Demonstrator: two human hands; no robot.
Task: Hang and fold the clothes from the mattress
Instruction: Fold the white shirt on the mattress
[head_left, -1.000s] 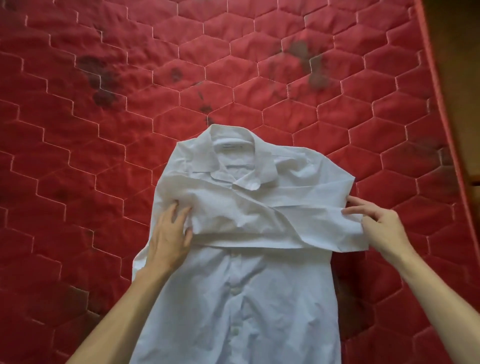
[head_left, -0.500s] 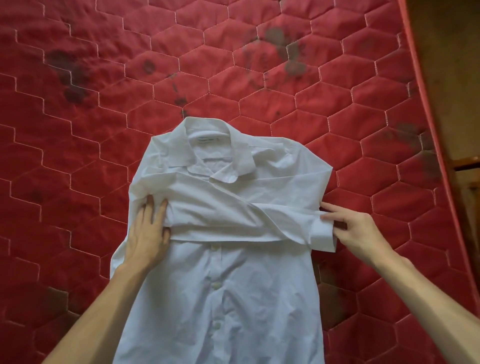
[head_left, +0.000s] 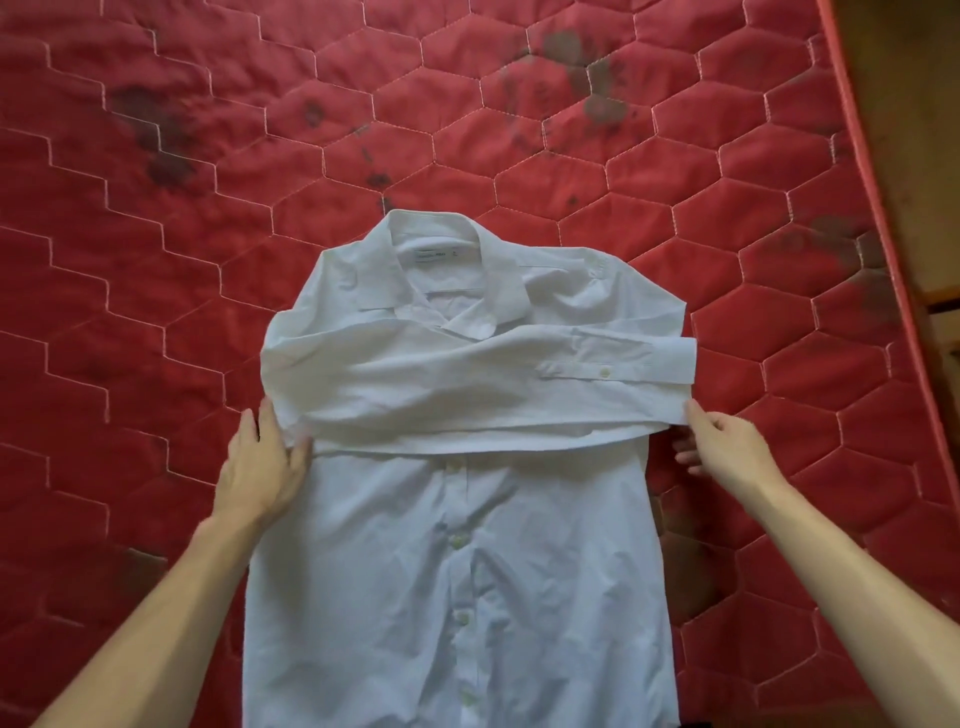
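A white shirt (head_left: 457, 571) is laid flat on the red mattress (head_left: 156, 260), front side up, with its collar (head_left: 447, 270) at the far end and its buttons (head_left: 460, 540) done up down the middle. A long sleeve (head_left: 467, 374) is folded across the chest, and its cuff (head_left: 670, 358) is seen at the right edge. The left hand (head_left: 260, 467) is placed at the left side of the shirt, just below the folded sleeve. Its fingers are kept straight beside the cloth and its thumb is rested on it, so nothing is squeezed. The right hand (head_left: 732, 447) is held at the right side, with one straight finger touching the edge of the fold and the other fingers bent loosely around nothing. The shirt is judged to be thin, soft and light, so it will be creased with ease and will go floppy when lifted. It is not likely to be broken, but the folded sleeve could be slid out of place. It is best taken by both side edges at once, near the fold, and moved slowly.
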